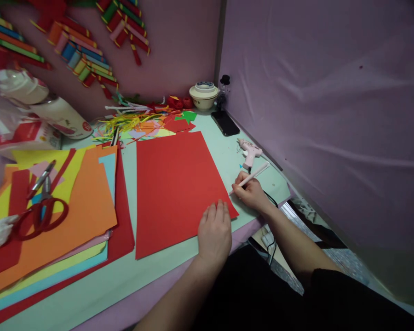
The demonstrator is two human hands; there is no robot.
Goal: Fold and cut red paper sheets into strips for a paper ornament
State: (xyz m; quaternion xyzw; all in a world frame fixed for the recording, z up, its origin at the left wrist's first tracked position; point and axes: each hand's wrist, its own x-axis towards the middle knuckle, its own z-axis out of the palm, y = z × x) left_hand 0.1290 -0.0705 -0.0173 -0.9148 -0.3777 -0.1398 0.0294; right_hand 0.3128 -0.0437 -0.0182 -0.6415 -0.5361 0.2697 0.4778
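While the left hand (215, 230) lies flat, uncurled, on the near edge of one red sheet (172, 184) on the table (158, 273), the right hand (250, 192) pinches one pale pen (259, 172) just beside that sheet, with one glue gun (251, 151) and one phone (225, 123) beyond.

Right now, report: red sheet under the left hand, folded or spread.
Spread: the red sheet lies flat, its four corners showing and no crease visible.

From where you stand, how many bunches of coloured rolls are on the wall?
3: the left bunch, at the picture's left edge; the middle bunch, beside it; the right bunch, at the top edge. More may be outside the picture.
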